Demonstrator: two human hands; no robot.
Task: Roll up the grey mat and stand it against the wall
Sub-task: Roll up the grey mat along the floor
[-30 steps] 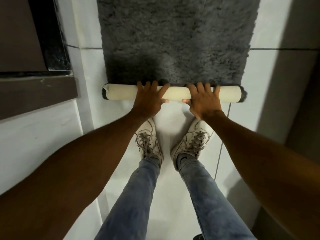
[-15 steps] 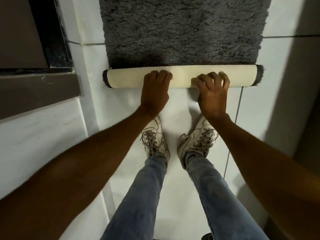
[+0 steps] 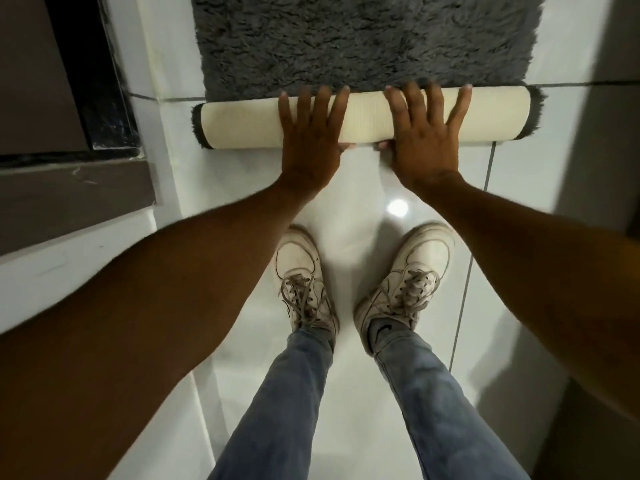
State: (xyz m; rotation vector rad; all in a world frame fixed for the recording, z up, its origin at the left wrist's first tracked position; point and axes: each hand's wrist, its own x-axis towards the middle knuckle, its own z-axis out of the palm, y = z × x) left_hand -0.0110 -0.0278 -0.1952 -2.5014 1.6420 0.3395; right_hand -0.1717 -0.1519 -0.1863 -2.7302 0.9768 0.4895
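1. Both hands lie flat on the rolled part of the mat: the left hand [image 3: 311,140] and the right hand [image 3: 427,138] are side by side near the middle, fingers spread and stretched over the top, thumbs tucked at the near underside. Neither is closed around anything; they press rather than grip.
2. Nearest the camera, the person's white shoes [image 3: 304,282] stand on the glossy tiled floor [image 3: 363,393], a little back from the roll.
3. Just beyond the feet lies the roll [image 3: 242,124], a pale cream tube with dark pile showing at both ends. It looks even from end to end.
4. Beyond the roll, the grey mat [image 3: 363,39] lies flat and runs out of the top of the view, so how much remains is hidden.
5. By my reading, rolling is under way but unfinished, and standing it against a wall [image 3: 620,98] is not yet begun.
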